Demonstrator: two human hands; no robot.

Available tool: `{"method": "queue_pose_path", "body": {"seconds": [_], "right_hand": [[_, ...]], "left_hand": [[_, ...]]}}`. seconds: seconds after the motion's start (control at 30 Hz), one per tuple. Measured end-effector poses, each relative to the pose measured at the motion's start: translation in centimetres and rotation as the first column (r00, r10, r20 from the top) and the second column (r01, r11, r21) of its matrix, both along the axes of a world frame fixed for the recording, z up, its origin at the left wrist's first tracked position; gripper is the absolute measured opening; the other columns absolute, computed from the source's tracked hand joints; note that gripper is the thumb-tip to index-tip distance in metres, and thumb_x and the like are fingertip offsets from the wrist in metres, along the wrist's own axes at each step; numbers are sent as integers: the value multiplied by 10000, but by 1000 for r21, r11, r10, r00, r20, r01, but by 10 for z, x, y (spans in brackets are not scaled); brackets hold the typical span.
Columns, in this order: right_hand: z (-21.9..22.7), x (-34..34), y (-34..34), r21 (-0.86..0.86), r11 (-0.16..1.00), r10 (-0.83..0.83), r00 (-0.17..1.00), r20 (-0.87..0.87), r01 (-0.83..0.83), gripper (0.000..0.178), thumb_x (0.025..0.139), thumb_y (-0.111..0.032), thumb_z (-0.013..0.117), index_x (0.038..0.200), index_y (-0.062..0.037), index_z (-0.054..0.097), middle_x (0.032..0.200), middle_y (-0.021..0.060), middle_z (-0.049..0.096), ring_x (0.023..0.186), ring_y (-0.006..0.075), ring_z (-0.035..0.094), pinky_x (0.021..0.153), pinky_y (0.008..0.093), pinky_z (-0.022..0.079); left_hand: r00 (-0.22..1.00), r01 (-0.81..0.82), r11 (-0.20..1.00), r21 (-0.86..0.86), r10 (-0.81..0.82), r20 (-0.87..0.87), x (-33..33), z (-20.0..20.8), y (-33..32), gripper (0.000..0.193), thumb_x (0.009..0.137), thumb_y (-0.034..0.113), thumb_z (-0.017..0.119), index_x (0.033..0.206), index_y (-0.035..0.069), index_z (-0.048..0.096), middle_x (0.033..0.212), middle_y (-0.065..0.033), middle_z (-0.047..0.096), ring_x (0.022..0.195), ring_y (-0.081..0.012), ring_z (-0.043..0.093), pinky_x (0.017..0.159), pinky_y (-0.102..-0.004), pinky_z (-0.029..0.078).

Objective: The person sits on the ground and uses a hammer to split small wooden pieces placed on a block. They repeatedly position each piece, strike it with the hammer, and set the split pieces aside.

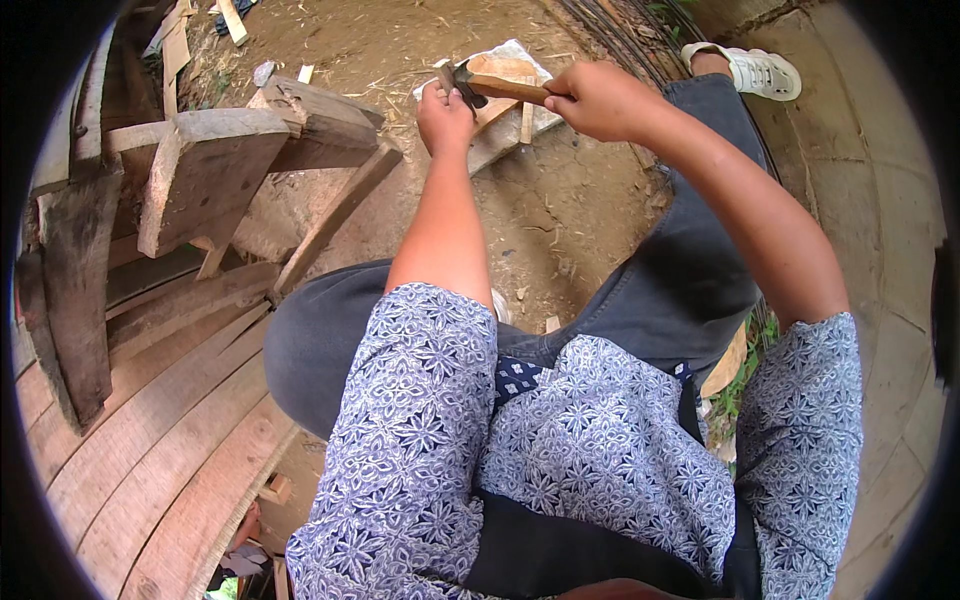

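Note:
My right hand is wrapped round the wooden handle of a hammer-like tool. Its dark metal head lies right beside the fingers of my left hand. That left hand is closed, its fingertips pinched together against the tool's head; whatever it grips is too small and too covered to name. Just beyond both hands, a pale wooden block rests on a whitish sheet or slab. Below the handle, more wood pieces lie on a flat grey slab.
Thick rough planks stand joined together on the left, above a curved floor of boards. Thin dark rods run along the upper right. A concrete surface borders the right side. Wood chips litter the dirt ground.

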State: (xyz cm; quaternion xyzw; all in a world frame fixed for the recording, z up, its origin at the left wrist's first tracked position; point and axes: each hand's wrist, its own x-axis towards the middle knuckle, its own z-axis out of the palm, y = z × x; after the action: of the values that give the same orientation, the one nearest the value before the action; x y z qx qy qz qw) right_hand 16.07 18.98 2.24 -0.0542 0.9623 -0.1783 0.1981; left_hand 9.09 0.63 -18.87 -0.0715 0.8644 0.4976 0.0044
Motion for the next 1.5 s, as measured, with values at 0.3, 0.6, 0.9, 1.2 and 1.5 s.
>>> {"method": "queue_pose_path", "body": {"seconds": [0.3, 0.6, 0.9, 1.2, 1.5], "right_hand": [[44, -67, -31, 254, 958, 32, 929, 369, -134, 462, 947, -403, 596, 796, 10, 736, 637, 122, 662, 563, 230, 642, 551, 384, 522], [51, -73, -63, 226, 971, -15, 932, 363, -72, 234, 894, -80, 548, 816, 96, 680, 592, 152, 641, 467, 264, 627, 432, 394, 515], [63, -66, -85, 286, 950, 33, 951, 307, -125, 208, 740, 26, 561, 872, 100, 703, 686, 219, 684, 578, 306, 692, 532, 413, 548], [63, -59, -103, 300, 940, 92, 969, 231, -161, 222, 778, -12, 594, 945, 45, 728, 861, 237, 715, 832, 381, 715, 732, 455, 571], [57, -61, -87, 279, 936, 175, 972, 156, -214, 190, 814, -55, 602, 921, 39, 727, 888, 248, 711, 861, 397, 712, 755, 475, 573]], "left_hand": [[949, -142, 857, 495, -24, 314, -6, -16, 4, 223, 937, 238, 622, 1026, 47, 696, 828, -119, 740, 731, -187, 705, 606, -355, 537], [976, -99, 979, -178, 130, 177, -21, -4, -15, 653, 1008, 558, 391, 1089, -23, 678, 1078, -246, 679, 989, -439, 635, 945, -515, 456], [916, -299, 887, 353, 162, 368, -75, -18, 5, 666, 1007, 579, 382, 1016, 0, 711, 1088, -228, 703, 1085, -386, 641, 962, -449, 462], [916, -80, 997, 14, 68, 396, -86, -61, -29, 449, 964, 410, 408, 1075, 173, 772, 1204, -162, 698, 1156, -370, 628, 1007, -453, 461], [935, 20, 973, -231, 64, 350, -94, -46, -26, 487, 978, 385, 398, 971, 72, 772, 1156, -216, 697, 1122, -389, 643, 967, -480, 487]]}}
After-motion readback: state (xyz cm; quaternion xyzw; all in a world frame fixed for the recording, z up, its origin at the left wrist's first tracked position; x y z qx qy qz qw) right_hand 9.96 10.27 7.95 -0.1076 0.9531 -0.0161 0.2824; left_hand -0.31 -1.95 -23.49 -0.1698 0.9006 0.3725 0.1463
